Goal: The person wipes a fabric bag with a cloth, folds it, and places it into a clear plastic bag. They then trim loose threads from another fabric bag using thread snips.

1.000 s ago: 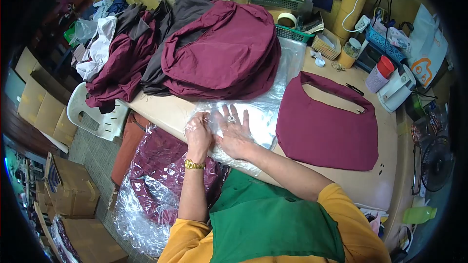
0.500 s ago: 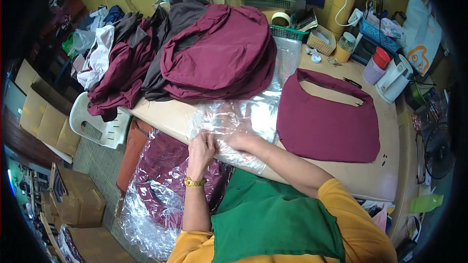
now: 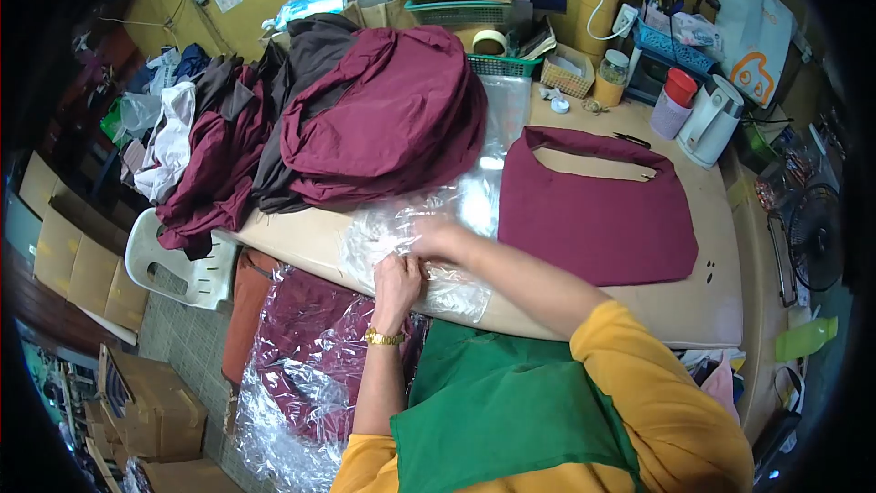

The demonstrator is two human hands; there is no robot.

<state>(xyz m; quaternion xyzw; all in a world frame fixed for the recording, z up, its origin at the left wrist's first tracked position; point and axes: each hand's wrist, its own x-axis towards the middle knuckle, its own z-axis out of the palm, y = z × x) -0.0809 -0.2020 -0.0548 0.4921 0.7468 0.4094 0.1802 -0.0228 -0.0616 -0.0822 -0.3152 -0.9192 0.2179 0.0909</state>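
Observation:
My left hand (image 3: 397, 285), with a gold watch at the wrist, pinches the near edge of a clear plastic bag (image 3: 465, 299) at the table's front edge. My right hand (image 3: 436, 236) is inside or under the clear film just beyond it, its fingers hidden by glare and plastic. A flat maroon shoulder bag (image 3: 593, 224) lies to the right of my hands, its handle loop away from me. Behind my hands rises a pile of maroon bags (image 3: 383, 119) over dark fabric.
Maroon items in clear plastic (image 3: 306, 356) sit below the table edge. A white plastic chair (image 3: 182, 265) and cardboard boxes (image 3: 155, 402) stand at left. Along the back are green baskets (image 3: 502, 65), a glass jar (image 3: 611, 73) and a white kettle (image 3: 710, 123).
My right hand, spread on the film a second ago, has gone in or under the plastic. My left hand stays closed on the plastic edge. The camera view has shifted.

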